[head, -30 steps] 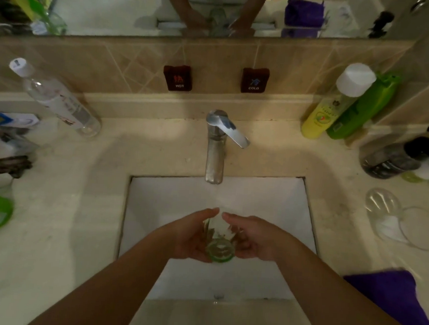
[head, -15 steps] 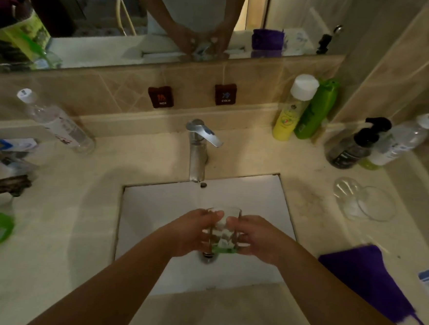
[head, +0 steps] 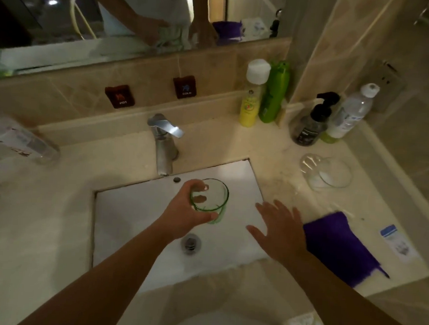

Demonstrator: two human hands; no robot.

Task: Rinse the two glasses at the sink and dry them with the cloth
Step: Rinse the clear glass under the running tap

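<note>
Wall tags (head: 119, 96) – "HOT", seemingly "COLD".

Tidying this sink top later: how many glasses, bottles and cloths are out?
Glasses: 2, green glass in left hand, clear glass.
Bottles: 5.
Cloths: 1, purple cloth.
Total: 8
</note>
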